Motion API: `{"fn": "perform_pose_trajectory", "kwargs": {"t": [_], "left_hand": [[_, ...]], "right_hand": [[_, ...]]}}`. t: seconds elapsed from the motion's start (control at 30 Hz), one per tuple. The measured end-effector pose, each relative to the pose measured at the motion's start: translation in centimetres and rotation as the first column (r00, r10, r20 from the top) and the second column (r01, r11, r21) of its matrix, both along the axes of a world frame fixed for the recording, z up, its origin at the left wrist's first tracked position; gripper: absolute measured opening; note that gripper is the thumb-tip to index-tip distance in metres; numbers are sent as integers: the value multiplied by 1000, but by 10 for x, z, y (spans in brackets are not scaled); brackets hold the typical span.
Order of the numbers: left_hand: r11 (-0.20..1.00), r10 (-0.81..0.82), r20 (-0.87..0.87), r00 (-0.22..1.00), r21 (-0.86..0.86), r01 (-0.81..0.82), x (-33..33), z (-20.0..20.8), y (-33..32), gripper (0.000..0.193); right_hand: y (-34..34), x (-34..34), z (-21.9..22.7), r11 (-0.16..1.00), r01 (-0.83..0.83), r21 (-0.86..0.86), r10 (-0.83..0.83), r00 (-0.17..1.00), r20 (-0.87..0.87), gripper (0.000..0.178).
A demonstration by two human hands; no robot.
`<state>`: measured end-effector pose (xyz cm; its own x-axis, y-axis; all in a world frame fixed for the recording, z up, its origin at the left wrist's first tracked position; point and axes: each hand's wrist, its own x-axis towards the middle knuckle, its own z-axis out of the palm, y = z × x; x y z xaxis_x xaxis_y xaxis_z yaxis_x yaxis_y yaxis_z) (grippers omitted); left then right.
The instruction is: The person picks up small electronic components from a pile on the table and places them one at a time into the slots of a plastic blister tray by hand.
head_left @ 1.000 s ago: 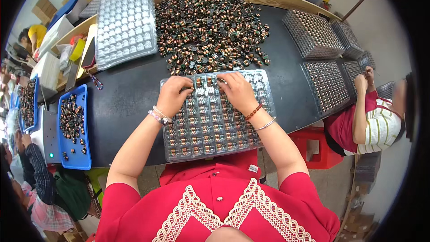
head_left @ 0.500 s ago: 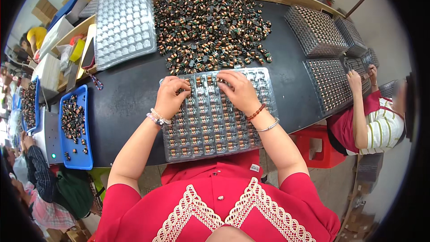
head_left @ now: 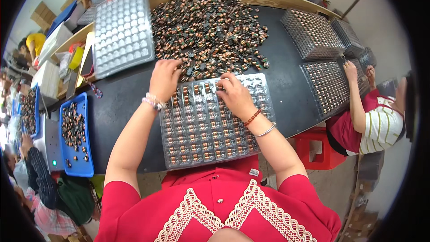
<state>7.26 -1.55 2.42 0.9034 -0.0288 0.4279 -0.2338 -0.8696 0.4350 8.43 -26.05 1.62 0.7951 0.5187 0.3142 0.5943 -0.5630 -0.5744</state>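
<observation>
A clear plastic tray (head_left: 264, 107) lies before me, its pockets holding rows of small copper-wound coils (head_left: 207, 146). Beyond it rises a big loose heap of the same coils (head_left: 206, 31). My left hand (head_left: 165, 80) is bent at the heap's near left edge, past the tray's far left corner. Its fingers are drawn together, and whatever sits at their tips is hidden. Over the tray's far rows, my right hand (head_left: 236, 98) has its curled fingertips on a small coil at a pocket.
Empty clear trays (head_left: 123, 31) are stacked at the far left. A blue bin (head_left: 91, 148) holds loose coils. Filled trays (head_left: 313, 33) are piled at the right, where a co-worker's hands (head_left: 351, 71) work over another tray (head_left: 327, 85). A red stool (head_left: 318, 152) stands below.
My left hand has left the tray's far left pockets and moved outward to the heap's edge. My right hand stays over the far rows, its fingers slightly shifted. The view has tilted a little.
</observation>
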Motion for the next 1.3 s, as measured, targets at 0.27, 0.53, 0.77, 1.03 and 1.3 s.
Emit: {"fn": "perform_pose_trajectory", "kwargs": {"t": [0.27,0.53,0.77,1.03,1.3], "left_hand": [[984,85,-67,994,161,-73,28,-44,31,34],[999,-29,-57,998,12,30,5,-20,47,21],[592,-89,-293,952,-784,-186,-11,9,0,21],[640,-192,-211,958,-767,-41,-46,-25,-44,16],[952,-21,-105,994,-307,-12,-56,-30,-47,11]], "right_hand": [[11,1,-28,978,-80,193,31,969,244,32],[2,-4,-32,998,-59,-22,63,918,391,28],[-10,8,-29,993,-94,-65,111,930,350,5],[0,5,-24,987,-55,154,19,975,223,5],[-4,1,-17,984,-35,177,11,991,136,8]]}}
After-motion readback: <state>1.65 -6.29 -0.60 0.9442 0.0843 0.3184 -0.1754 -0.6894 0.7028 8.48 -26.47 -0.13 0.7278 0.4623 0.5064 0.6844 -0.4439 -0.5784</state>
